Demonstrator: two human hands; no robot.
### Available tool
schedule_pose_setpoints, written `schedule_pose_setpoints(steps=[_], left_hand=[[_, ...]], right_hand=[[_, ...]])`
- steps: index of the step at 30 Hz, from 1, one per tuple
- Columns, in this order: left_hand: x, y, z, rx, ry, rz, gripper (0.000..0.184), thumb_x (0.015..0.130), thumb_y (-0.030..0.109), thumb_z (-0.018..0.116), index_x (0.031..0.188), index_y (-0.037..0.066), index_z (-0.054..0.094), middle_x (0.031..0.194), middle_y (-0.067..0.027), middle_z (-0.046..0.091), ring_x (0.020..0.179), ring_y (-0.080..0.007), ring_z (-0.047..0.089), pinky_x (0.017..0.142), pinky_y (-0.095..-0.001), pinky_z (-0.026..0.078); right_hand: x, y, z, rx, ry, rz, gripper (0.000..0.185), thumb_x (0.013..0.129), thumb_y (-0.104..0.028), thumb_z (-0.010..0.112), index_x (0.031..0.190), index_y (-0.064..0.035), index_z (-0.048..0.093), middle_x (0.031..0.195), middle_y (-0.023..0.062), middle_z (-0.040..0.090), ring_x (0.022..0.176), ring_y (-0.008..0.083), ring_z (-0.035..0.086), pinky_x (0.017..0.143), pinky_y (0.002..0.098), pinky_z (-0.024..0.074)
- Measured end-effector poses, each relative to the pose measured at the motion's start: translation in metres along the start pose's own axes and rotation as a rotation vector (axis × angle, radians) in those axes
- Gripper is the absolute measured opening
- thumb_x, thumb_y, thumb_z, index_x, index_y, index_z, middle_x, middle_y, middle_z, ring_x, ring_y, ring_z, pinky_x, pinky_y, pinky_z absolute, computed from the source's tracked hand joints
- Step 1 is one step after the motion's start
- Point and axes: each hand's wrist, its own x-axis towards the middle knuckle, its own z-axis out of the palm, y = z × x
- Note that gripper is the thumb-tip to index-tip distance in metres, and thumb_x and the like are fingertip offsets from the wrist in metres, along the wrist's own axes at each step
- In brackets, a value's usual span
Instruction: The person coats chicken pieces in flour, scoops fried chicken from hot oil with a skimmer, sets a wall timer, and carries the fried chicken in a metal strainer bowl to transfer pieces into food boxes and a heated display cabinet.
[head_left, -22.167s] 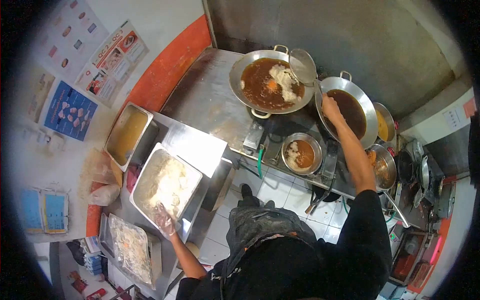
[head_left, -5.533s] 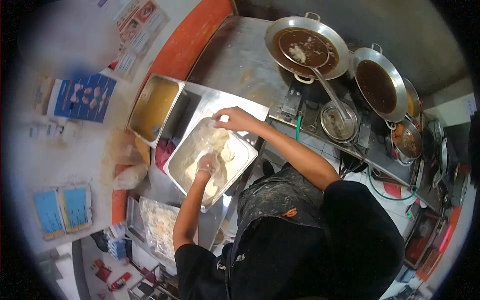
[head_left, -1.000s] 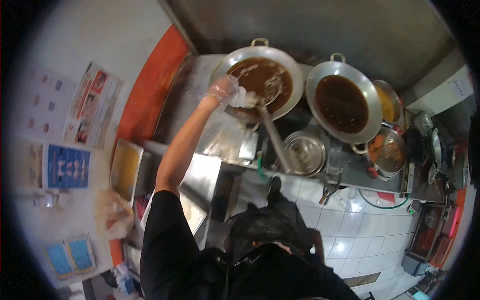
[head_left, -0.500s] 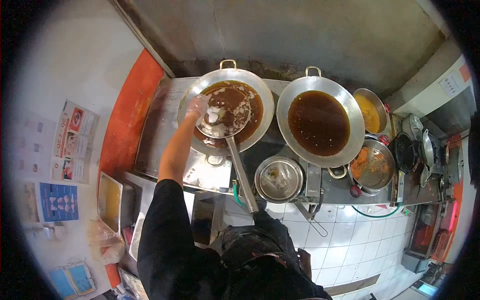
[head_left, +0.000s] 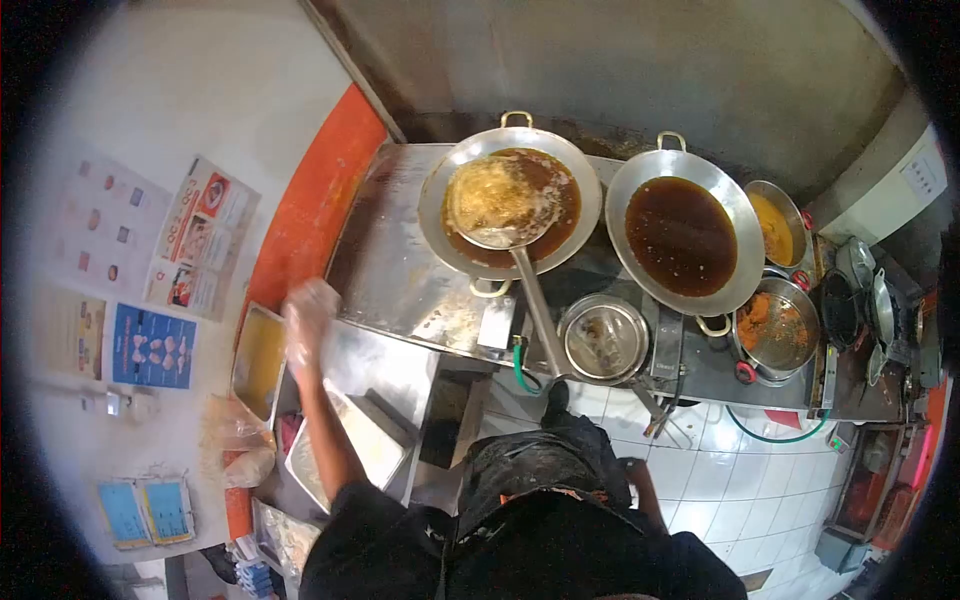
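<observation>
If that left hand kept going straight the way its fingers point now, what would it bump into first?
Probably the orange band along the wall, just beyond the left hand in this view. The hand is blurred and its height is unclear, so that is only likely.

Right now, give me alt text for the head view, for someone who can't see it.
A person's plastic-gloved left hand, motion-blurred, is near a steel pan of yellow liquid. Ahead, a long-handled strainer rests in the left wok amid golden foam; the right wok holds dark liquid without such foam.
</observation>
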Motion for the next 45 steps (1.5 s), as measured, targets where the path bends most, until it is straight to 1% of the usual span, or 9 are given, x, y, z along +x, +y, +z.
schedule_pose_setpoints(steps=[3, 6, 7, 8, 13, 20, 33, 44, 45], left_hand=[[-0.131, 0.100, -0.020, -1.110, -0.410, -0.144, 0.019, 0.082, 0.009, 0.045, 0.091, 0.010, 0.061, 0.088, -0.0050, 0.062, 0.083, -0.0203, 0.059, 0.074, -0.0338, 0.045], [-0.175, 0.154, -0.136, -1.428, -0.776, -0.227, 0.025, 0.082, 0.025, 0.057, 0.093, 0.003, 0.062, 0.099, -0.0129, 0.063, 0.093, -0.0208, 0.059, 0.080, -0.0313, 0.046], [-0.178, 0.146, -0.177, -1.400, -0.637, -0.117, 0.031, 0.081, 0.028, 0.059, 0.101, 0.004, 0.063, 0.103, -0.0130, 0.064, 0.094, -0.0231, 0.061, 0.082, -0.0307, 0.046], [-0.193, 0.150, -0.193, -1.655, -0.982, -0.536, 0.029, 0.083, 0.030, 0.055, 0.100, 0.009, 0.064, 0.091, -0.0157, 0.064, 0.091, -0.0291, 0.060, 0.083, -0.0385, 0.045], [-0.341, 0.196, -0.177, -1.570, -0.928, -0.738, 0.031, 0.079, 0.033, 0.058, 0.098, 0.009, 0.065, 0.097, -0.0169, 0.063, 0.094, -0.0336, 0.058, 0.081, -0.0394, 0.046], [-0.499, 0.236, -0.211, -1.286, -1.089, -0.759, 0.034, 0.080, 0.038, 0.055, 0.097, 0.011, 0.065, 0.102, -0.0116, 0.063, 0.093, -0.0320, 0.059, 0.080, -0.0412, 0.047], [-0.714, 0.408, -0.285, -1.322, -1.308, -0.848, 0.027, 0.083, 0.027, 0.050, 0.099, 0.010, 0.063, 0.099, -0.0089, 0.064, 0.093, -0.0263, 0.060, 0.078, -0.0375, 0.048], [-0.651, 0.376, -0.249, -1.096, -1.205, -0.414, 0.027, 0.087, 0.022, 0.047, 0.105, 0.006, 0.060, 0.100, -0.0123, 0.063, 0.095, -0.0187, 0.059, 0.077, -0.0325, 0.048], [-0.647, 0.379, -0.245, -1.286, -1.246, -0.644, 0.027, 0.088, 0.023, 0.048, 0.105, 0.006, 0.061, 0.099, -0.0118, 0.063, 0.094, -0.0186, 0.059, 0.077, -0.0329, 0.047]], right_hand=[[-0.005, -0.126, 0.014, -0.677, -0.060, -0.215, 0.031, 0.080, -0.027, 0.060, 0.101, -0.0041, 0.063, 0.082, 0.0084, 0.065, 0.064, 0.0152, 0.062, 0.057, 0.0301, 0.0495], [-0.031, -0.261, 0.053, 0.218, -0.242, -0.066, 0.066, 0.084, -0.061, 0.044, 0.116, -0.0036, 0.052, 0.093, 0.0098, 0.064, 0.074, 0.0177, 0.061, 0.068, 0.0303, 0.0493], [-0.045, -0.306, 0.066, 0.340, -0.355, -0.118, 0.075, 0.082, -0.067, 0.039, 0.121, -0.0047, 0.047, 0.100, 0.0105, 0.062, 0.079, 0.0181, 0.060, 0.069, 0.0313, 0.0488], [-0.047, -0.336, 0.075, 0.504, -0.511, -0.126, 0.078, 0.080, -0.071, 0.034, 0.124, -0.0071, 0.044, 0.106, 0.0109, 0.060, 0.075, 0.0192, 0.059, 0.064, 0.0314, 0.0489], [-0.050, -0.426, 0.125, 0.609, -0.640, -0.044, 0.031, 0.086, -0.041, 0.057, 0.091, -0.0133, 0.046, 0.069, 0.0017, 0.048, 0.044, 0.0040, 0.037, 0.034, 0.0122, 0.0247], [-0.007, -0.389, 0.177, 0.433, -0.519, -0.307, 0.019, 0.086, -0.019, 0.060, 0.088, -0.0129, 0.042, 0.060, -0.0024, 0.043, 0.043, 0.0033, 0.033, 0.034, 0.0180, 0.0224], [-0.022, -0.391, 0.173, 0.462, -0.454, -0.358, 0.016, 0.087, -0.018, 0.059, 0.087, -0.0134, 0.044, 0.059, -0.0025, 0.045, 0.040, 0.0023, 0.034, 0.033, 0.0166, 0.0228], [0.007, -0.395, 0.167, 0.454, -0.478, -0.301, 0.028, 0.084, -0.034, 0.061, 0.091, -0.0119, 0.044, 0.070, 0.0017, 0.050, 0.048, 0.0056, 0.042, 0.035, 0.0164, 0.0256], [0.009, -0.395, 0.161, 0.475, -0.500, -0.269, 0.038, 0.083, -0.042, 0.060, 0.097, -0.0109, 0.044, 0.075, 0.0038, 0.053, 0.055, 0.0085, 0.048, 0.037, 0.0171, 0.0285]])
